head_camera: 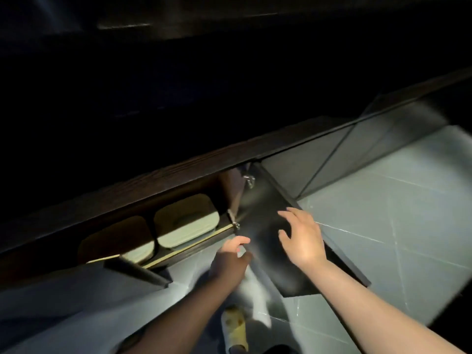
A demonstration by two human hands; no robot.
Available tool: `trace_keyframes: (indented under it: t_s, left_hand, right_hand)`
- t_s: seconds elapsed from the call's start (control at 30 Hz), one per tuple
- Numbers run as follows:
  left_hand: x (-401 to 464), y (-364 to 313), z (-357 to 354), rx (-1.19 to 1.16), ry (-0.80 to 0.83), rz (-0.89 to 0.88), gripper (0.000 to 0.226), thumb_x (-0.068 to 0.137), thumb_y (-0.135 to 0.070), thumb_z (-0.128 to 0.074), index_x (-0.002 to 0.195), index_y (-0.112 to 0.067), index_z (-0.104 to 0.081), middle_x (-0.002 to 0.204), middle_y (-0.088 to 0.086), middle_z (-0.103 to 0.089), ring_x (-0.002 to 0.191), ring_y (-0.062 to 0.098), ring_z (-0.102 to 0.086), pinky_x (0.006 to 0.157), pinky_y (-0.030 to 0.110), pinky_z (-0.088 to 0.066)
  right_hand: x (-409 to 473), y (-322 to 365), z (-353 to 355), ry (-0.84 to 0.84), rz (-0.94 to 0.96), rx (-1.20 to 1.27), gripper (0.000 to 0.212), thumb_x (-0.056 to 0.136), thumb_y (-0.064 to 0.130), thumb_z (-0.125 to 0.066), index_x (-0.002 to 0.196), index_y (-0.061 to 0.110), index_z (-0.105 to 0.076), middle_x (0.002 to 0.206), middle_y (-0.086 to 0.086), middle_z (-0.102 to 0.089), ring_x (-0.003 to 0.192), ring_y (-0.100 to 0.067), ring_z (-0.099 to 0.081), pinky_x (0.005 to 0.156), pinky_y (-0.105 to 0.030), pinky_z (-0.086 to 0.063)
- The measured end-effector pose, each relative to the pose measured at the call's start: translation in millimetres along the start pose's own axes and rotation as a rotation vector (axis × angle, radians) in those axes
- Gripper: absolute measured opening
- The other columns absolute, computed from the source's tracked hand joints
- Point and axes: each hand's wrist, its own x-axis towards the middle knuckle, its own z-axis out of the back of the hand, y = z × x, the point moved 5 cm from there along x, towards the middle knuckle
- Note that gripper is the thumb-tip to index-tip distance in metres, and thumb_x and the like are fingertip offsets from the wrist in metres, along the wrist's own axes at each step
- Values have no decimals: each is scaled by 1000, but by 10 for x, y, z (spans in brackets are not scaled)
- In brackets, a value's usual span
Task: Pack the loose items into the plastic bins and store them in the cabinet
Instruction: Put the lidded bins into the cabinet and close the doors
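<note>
Two pale plastic bins stand side by side inside the low dark cabinet: one bin on the right, the other bin to its left, half in shadow. The cabinet's right door stands swung out over the floor. My right hand lies on the door's inner face with fingers spread and straight. My left hand is at the door's lower edge, thumb and fingers loosely around it; blur hides the exact grip.
The cabinet's left door is partly open too. A dark wood-grain top runs above the opening. Grey floor tiles spread to the right. My feet in socks and a yellow patterned slipper are below my hands.
</note>
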Motion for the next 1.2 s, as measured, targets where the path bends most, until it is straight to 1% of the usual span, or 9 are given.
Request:
trace_keyframes:
  t_s: [0.17,0.27,0.43,0.67,0.9,0.97,1.03,1.1,1.2]
  left_hand:
    - [194,-356,-717,273,240,-144,32,85,-19,-62,117,-24,-61,122,-1,-59,109,16,-55,89,22,-41]
    - [147,-321,-958,319,327,-165,35,87,-23,-61,121,-28,-58,126,-5,-56,113,12,-53,91,23,-42]
    - [-78,-19,-991,317,387,-154,39,83,-27,-65,120,-29,-56,125,-6,-53,107,9,-54,92,25,-45]
    - [-455,555,-598,271,427,-125,60,72,-31,-75,127,-23,-52,124,-6,-52,112,14,-54,96,29,-45]
    - [-818,1068,317,183,288,-121,57,70,-40,-74,121,-32,-51,120,-13,-59,110,7,-56,92,27,-47]
    - [-870,1164,606,84,199,-109,47,74,-30,-74,116,-38,-53,114,-17,-62,109,5,-57,92,25,-46]
    - [-866,1257,927,-29,67,-75,43,80,-14,-71,113,-36,-54,109,-18,-60,109,7,-57,90,18,-44]
    - [-811,1329,1276,0,-55,-40,34,86,-14,-65,114,-31,-58,110,-18,-60,109,9,-58,87,18,-45]
    - [-663,1448,1671,114,-124,-20,26,91,-23,-57,116,-29,-59,112,-10,-66,103,9,-62,87,30,-52]
  right_hand:
    - [-185,-876,53,53,-313,-93,63,89,30,-52,146,19,-27,150,-2,-33,138,-24,-28,111,-37,-24]
    - [-317,-1073,-90,137,-402,-28,59,87,29,-52,141,18,-31,137,-5,-48,125,-27,-43,103,-39,-33]
    - [-527,-888,-229,42,-374,-49,53,80,22,-55,130,15,-41,116,-5,-58,103,-30,-55,83,-38,-43]
    - [-885,-141,-534,92,-381,-26,32,75,26,-60,97,20,-38,86,-2,-57,75,-30,-52,56,-30,-34]
    - [-1056,945,-1014,152,-380,159,44,87,15,-57,128,13,-39,106,-11,-62,95,-32,-59,68,-31,-42]
    - [-1079,1290,-1170,144,-343,336,61,90,17,-60,144,16,-31,133,-6,-54,118,-27,-53,91,-34,-46]
    - [-1140,1631,-1304,108,-288,502,62,94,19,-58,148,23,-28,152,5,-33,137,-17,-37,110,-32,-34]
    - [-1178,1892,-1447,96,-199,519,61,92,21,-61,146,24,-34,155,7,-27,140,-15,-31,111,-27,-27]
    - [-1119,2118,-1613,61,-105,331,68,83,18,-73,142,30,-42,155,16,-20,135,-14,-41,105,-28,-38]
